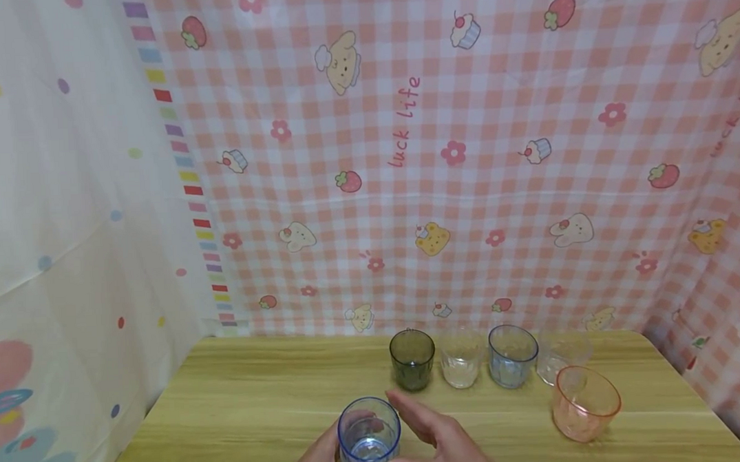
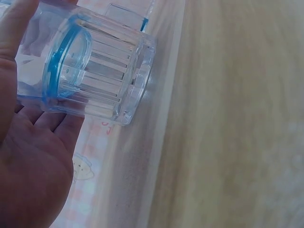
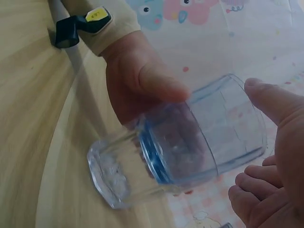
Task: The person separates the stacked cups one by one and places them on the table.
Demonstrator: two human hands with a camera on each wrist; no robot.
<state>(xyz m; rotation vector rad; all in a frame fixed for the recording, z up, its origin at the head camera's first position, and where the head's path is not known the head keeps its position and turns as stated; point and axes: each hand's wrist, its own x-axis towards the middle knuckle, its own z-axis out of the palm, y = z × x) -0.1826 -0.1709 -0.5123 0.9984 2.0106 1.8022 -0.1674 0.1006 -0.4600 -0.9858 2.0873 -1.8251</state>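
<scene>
A clear tumbler [image 1: 369,434] with a blue rim is at the near middle of the table. Around its middle runs a blue band, and its base is ridged; whether this is one tumbler or two nested, I cannot tell. My left hand [image 1: 320,457] grips it from the left, with the thumb along one side and the fingers behind. In the right wrist view the tumbler [image 3: 185,137] leans across the picture. On its right, my right hand [image 1: 441,434] is held with spread, loosely bent fingers; its thumb tip is close to the rim.
Toward the back right stand a dark grey-green cup [image 1: 413,360], a clear cup [image 1: 460,365], a blue-rimmed cup [image 1: 513,362] and another clear cup [image 1: 555,361]. An orange cup [image 1: 585,408] is in front of them. Patterned cloth [image 1: 430,187] hangs behind the wooden table [image 1: 247,402].
</scene>
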